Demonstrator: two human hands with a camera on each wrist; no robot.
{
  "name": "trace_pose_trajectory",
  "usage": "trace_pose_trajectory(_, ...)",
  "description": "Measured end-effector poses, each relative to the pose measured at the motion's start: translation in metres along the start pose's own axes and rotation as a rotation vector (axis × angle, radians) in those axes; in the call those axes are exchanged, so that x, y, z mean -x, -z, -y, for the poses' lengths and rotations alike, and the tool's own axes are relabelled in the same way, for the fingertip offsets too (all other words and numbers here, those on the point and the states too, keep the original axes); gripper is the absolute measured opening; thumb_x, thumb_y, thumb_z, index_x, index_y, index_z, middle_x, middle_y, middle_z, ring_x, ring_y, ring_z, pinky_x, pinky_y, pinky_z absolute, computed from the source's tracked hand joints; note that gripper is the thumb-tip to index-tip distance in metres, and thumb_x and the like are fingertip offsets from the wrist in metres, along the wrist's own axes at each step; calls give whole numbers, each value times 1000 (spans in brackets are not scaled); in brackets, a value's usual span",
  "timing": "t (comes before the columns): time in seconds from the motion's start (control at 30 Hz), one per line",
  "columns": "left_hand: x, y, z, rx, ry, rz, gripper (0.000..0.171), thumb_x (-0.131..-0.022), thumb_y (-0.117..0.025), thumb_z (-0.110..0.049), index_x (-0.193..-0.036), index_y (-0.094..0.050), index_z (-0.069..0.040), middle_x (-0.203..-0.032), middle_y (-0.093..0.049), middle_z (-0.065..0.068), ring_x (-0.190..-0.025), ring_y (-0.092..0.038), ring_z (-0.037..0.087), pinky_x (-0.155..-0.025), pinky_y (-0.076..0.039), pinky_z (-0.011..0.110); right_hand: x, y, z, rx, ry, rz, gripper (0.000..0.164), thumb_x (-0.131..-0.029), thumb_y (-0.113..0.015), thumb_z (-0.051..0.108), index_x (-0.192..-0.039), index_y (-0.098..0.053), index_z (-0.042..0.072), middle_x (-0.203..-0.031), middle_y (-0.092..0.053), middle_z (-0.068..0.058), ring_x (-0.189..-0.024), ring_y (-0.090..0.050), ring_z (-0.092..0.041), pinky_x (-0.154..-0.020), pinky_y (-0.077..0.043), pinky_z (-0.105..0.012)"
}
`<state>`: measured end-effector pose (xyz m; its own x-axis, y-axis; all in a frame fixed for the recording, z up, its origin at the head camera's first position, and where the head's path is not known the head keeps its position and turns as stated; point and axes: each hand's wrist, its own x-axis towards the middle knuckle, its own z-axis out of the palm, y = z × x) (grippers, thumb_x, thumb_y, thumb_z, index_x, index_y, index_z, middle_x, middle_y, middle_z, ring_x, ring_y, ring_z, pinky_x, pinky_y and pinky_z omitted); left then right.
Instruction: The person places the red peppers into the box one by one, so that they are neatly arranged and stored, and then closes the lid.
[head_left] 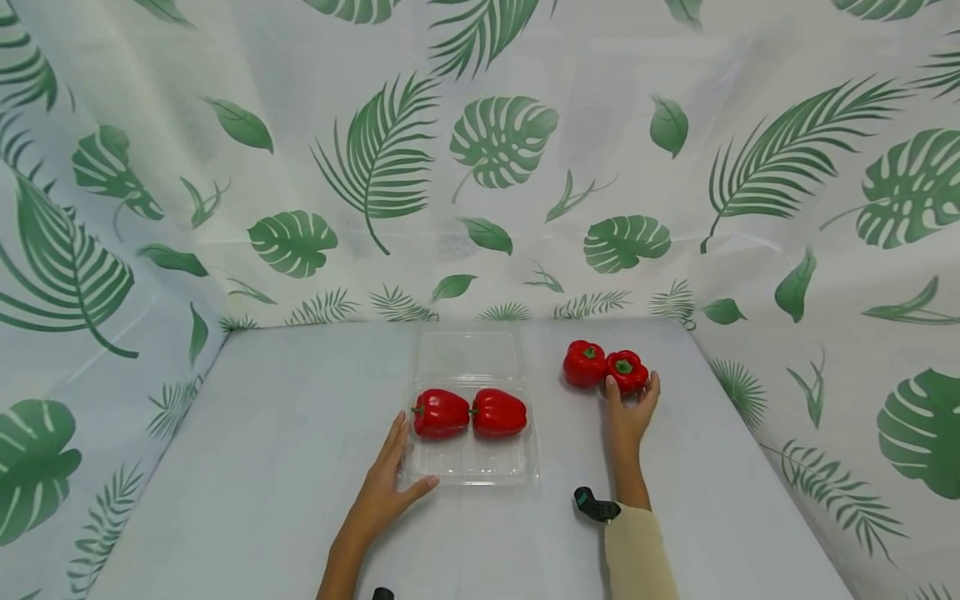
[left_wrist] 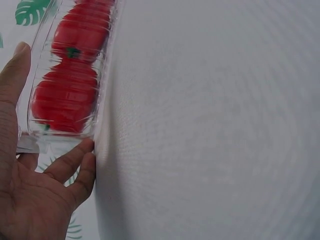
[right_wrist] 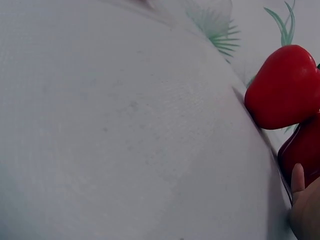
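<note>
Red peppers lay in pairs: the left hand, fingers extended, rested at the left edge of a clear container holding two; farther right on the surface, the right hand gripped the rightmost pepper.

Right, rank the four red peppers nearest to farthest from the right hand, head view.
1. Rightmost pepper, touched by the right hand.
2. Other loose pepper, just left.
3. Right boxed pepper, in the clear container.
4. Left boxed pepper, beside it.
</note>
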<state>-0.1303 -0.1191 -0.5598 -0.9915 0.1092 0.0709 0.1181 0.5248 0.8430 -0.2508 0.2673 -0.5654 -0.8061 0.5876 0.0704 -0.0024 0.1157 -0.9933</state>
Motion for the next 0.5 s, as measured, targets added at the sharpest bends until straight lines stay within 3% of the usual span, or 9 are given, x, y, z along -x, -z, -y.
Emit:
trace_pose_trajectory(0.23,0,-1,1,9,10,3,99,-80,-78,-44,-157,-19,-23,-165,-11,-7,-148,-28,27,-111,-36,45,-3,-1,-3,-5,29,-9,85,-92,-67,36,-156,-14,19,-164,-16,-3,-152,-14,-25,-124,-21,-46)
trace_pose_trajectory(0.5,0,-1,0,9,10,-2,100,-80,-78,-45,-157,-19,-24,-165,-11,-8,-146,-31,28,-109,-38,45,-5,-3,-3,-8,26,-36,82,-91,-68,36,-154,-20,18,-160,-23,-5,-149,-20,-24,-122,-27,-47)
